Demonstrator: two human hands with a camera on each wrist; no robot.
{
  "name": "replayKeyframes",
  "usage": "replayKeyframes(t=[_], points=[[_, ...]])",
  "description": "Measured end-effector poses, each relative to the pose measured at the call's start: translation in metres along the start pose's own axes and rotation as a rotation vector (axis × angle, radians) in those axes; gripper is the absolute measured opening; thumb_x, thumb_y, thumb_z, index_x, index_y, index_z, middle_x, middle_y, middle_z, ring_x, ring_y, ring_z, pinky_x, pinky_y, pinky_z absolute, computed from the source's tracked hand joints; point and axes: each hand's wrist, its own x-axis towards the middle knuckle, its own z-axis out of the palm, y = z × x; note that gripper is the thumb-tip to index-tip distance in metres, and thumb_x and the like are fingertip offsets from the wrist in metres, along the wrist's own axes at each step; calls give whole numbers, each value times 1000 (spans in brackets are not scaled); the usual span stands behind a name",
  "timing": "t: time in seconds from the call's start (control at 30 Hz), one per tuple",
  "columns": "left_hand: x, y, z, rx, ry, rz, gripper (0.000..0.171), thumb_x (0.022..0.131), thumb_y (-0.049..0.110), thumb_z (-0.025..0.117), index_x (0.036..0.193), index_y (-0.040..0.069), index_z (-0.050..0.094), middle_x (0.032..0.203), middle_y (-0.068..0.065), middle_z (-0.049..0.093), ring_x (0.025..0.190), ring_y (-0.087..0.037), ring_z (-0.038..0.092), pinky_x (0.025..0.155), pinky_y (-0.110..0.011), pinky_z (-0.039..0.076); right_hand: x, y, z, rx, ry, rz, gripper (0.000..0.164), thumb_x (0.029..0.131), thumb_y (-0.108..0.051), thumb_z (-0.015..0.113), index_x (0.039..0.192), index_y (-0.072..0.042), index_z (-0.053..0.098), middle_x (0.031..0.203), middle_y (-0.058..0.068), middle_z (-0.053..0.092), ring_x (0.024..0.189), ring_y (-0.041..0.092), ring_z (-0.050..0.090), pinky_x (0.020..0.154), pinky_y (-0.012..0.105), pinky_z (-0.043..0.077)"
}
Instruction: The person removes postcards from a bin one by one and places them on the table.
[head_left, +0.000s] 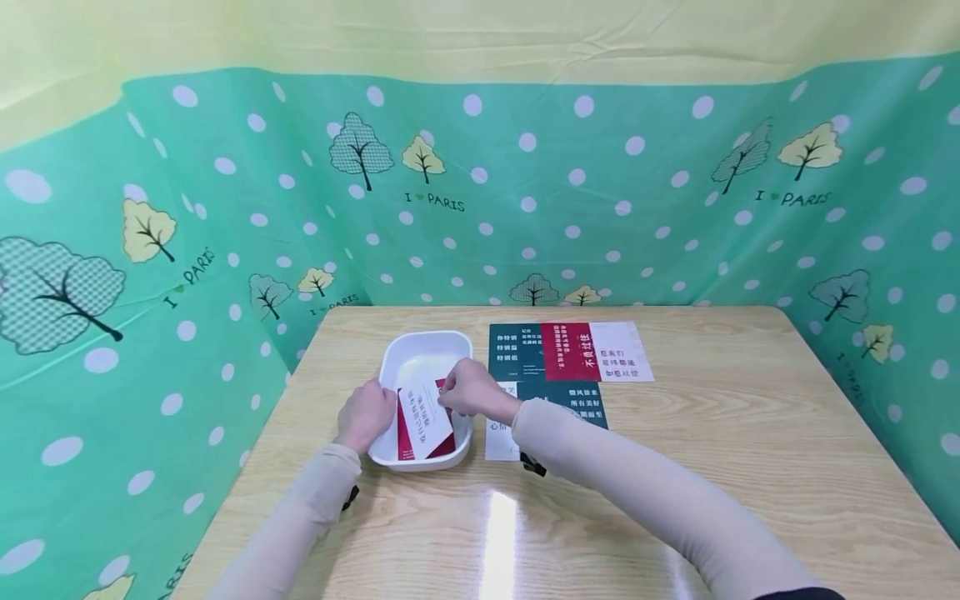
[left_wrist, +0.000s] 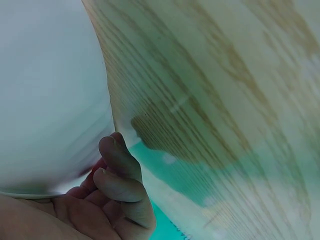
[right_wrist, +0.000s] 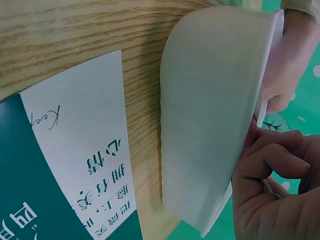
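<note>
A white plastic basin [head_left: 420,367] stands on the left half of the table. Inside it lie a white card [head_left: 426,423] with dark lettering and red cards [head_left: 444,448] partly under it. My left hand [head_left: 367,414] grips the basin's left rim; in the left wrist view its curled fingers [left_wrist: 122,192] show against the outer wall. Reaching over the right rim, my right hand [head_left: 467,388] pinches the white card near its upper right edge. The right wrist view shows the curled fingers [right_wrist: 272,160] at the rim, while the fingertips are partly hidden behind it.
Right of the basin, several cards lie on the wooden table [head_left: 720,433]: green cards [head_left: 513,350], a red card [head_left: 572,352], a white card [head_left: 624,350] and another white one [right_wrist: 85,130] close to the basin. A green dotted curtain [head_left: 525,192] encloses the table's back and sides.
</note>
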Motion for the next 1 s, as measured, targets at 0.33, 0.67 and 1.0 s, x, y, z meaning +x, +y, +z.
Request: replayKeyframes(t=[0.33, 0.67, 1.0], points=[[0, -2, -1, 15, 14, 5, 36, 107, 24, 45, 115, -7, 62, 81, -13, 62, 68, -25, 63, 55, -34, 52, -8, 4, -8, 49, 42, -45, 11, 98, -12, 75, 90, -7, 80, 80, 0, 72, 69, 16, 62, 57, 24, 46], [1, 2, -2, 0, 9, -11, 36, 108, 24, 43, 115, -6, 61, 82, -14, 62, 69, -25, 64, 55, -34, 54, -9, 14, -16, 94, 52, -73, 9, 98, -14, 74, 91, -11, 79, 83, -1, 73, 76, 16, 62, 60, 26, 47], [0, -1, 0, 22, 17, 13, 31, 106, 23, 42, 103, -2, 61, 80, -13, 61, 69, -26, 64, 56, -36, 55, -26, 15, -27, 154, 62, -73, 11, 101, -15, 71, 102, -9, 79, 91, 2, 73, 81, 20, 62, 68, 30, 50]])
